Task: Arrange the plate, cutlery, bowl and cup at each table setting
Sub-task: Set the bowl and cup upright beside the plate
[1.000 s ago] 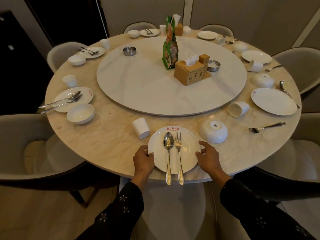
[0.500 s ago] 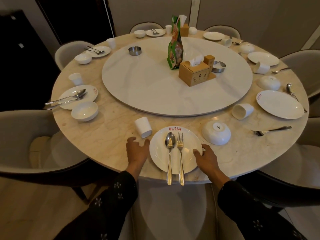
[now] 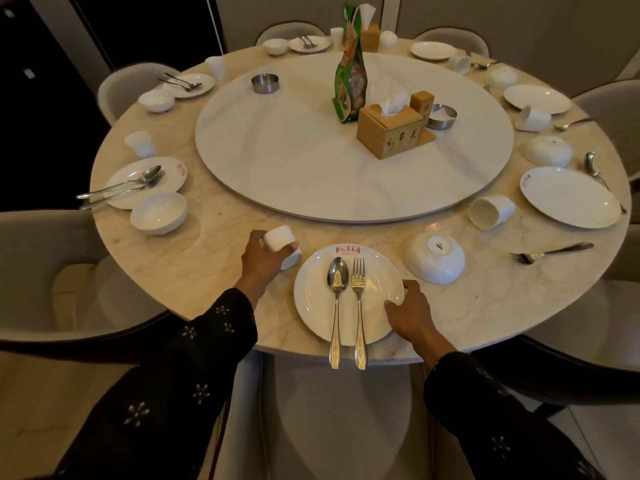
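Note:
At the near edge of the round marble table point(image 3: 207, 271) lies a white plate point(image 3: 311, 306) with a red logo. A spoon point(image 3: 336, 292) and a fork point(image 3: 358, 296) lie side by side on it, handles toward me. My left hand point(image 3: 263, 263) grips the upside-down white cup point(image 3: 278, 240) just left of the plate. My right hand point(image 3: 410, 315) rests with its fingers on the plate's right rim. An overturned white bowl point(image 3: 434, 259) sits to the right of the plate.
A large turntable point(image 3: 294, 150) fills the table's middle, carrying a tissue box point(image 3: 391, 133), a snack bag point(image 3: 349, 77) and two metal ashtrays. Other settings ring the table: a tipped cup point(image 3: 491, 213), a loose fork point(image 3: 550, 252) and a plate point(image 3: 568, 197) on the right. Chairs surround it.
My left hand left the plate's left rim, moved up-left and closed around the upside-down cup. My right hand stayed at the plate's right rim.

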